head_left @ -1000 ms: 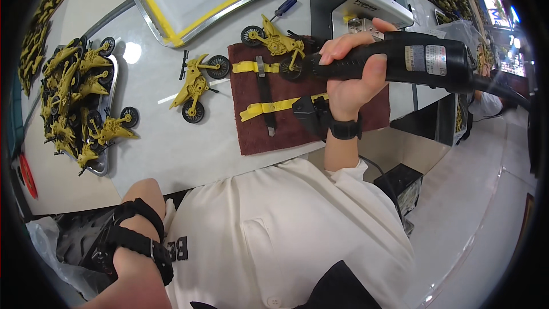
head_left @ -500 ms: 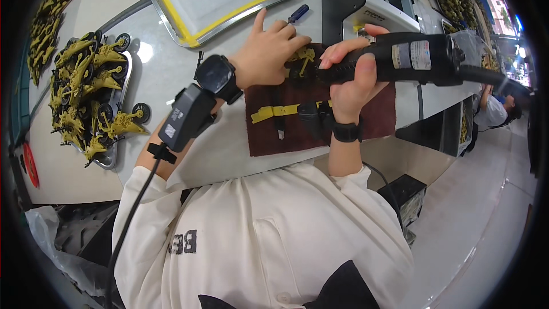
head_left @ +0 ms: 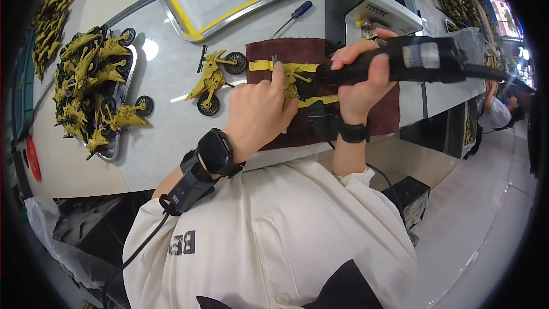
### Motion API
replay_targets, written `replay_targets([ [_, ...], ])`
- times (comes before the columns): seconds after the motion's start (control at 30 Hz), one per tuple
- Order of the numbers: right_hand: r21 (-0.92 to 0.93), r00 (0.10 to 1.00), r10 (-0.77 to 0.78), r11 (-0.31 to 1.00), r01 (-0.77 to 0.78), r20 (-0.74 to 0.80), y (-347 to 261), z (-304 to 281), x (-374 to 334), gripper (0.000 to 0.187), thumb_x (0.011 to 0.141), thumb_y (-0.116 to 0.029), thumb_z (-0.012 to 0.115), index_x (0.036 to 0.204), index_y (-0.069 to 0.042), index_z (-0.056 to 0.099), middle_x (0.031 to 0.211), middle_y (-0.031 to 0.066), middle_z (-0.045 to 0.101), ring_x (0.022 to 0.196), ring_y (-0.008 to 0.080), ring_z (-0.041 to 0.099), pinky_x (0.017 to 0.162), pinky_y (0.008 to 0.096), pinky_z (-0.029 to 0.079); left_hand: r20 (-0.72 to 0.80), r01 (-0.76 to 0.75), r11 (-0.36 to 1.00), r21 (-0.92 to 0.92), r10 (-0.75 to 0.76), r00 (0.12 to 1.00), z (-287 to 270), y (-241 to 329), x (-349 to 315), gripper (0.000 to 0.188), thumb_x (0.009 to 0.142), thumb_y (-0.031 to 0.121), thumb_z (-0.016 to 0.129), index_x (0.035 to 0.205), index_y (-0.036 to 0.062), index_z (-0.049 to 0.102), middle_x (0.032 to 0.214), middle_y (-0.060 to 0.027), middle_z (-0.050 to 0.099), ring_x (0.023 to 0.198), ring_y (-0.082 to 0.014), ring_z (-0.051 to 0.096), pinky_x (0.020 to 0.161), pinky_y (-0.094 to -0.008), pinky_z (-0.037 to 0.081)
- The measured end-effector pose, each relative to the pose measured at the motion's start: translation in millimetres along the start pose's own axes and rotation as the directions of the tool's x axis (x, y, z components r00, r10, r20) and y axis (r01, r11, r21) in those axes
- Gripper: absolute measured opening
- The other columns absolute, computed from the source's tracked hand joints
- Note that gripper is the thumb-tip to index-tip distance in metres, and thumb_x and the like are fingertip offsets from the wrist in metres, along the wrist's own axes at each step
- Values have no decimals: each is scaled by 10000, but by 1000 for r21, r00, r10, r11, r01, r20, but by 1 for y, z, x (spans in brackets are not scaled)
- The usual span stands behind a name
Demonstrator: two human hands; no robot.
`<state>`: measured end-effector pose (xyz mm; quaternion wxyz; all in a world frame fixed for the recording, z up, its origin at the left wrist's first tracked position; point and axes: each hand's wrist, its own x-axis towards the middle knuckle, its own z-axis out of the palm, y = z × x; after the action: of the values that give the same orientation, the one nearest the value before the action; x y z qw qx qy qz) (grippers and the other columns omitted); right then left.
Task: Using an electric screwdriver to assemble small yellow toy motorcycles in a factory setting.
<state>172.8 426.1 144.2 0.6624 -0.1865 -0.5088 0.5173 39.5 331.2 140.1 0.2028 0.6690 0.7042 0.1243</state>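
Note:
My right hand (head_left: 366, 77) is wrapped around a black corded electric screwdriver (head_left: 409, 62), its narrow front end pointing left. Just left of that end, my left hand (head_left: 255, 109) lies over a yellow toy motorcycle (head_left: 290, 90) on a dark red cloth (head_left: 372, 119). The index finger stretches forward along its far side, the thumb is on the near side, and the other fingers are curled. Yellow strips (head_left: 318, 101) lie along the cloth, with a black block (head_left: 321, 116) by the nearer one. Left of the cloth lies another yellow toy motorcycle (head_left: 213, 81) with black wheels.
A metal tray (head_left: 130, 74) heaped with yellow toy motorcycles stands at the left. Beyond the cloth are a blue-handled screwdriver (head_left: 302, 9), a yellow-taped framed screen (head_left: 223, 0) and a black-and-white machine (head_left: 377, 9). A person (head_left: 498, 109) is at the far right.
My left hand has come nearer and to the left, uncovering the toy motorcycle beside the cloth. My right hand still holds the electric screwdriver, shifted slightly right.

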Motion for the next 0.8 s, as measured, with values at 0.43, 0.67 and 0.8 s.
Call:
replay_targets([
  [0.43,-79,996,42,996,-48,-81,-22,-9,-6,569,854,-453,527,1172,-23,331,629,91,523,486,191,495,510,328,437,51,-504,853,-139,514,856,10,-32,10,804,583,249,682,1324,105,404,1279,-132,425,1291,-342,294,1059,-612,90],
  [0.67,-183,998,24,982,-36,-66,-27,-5,3,583,862,-532,469,1192,-74,325,624,78,509,483,197,470,531,355,406,-184,-410,905,-115,386,904,27,-31,12,774,632,318,725,1311,106,419,1194,-121,453,1258,-319,335,1054,-514,180],
  [0.8,-21,998,-58,998,57,-17,-9,-1,13,600,841,-341,612,1183,48,308,657,110,551,498,181,532,491,305,478,-203,-408,903,-131,379,903,30,-30,12,784,621,330,729,1302,94,420,1311,-129,415,1268,-326,330,1048,-506,193],
])
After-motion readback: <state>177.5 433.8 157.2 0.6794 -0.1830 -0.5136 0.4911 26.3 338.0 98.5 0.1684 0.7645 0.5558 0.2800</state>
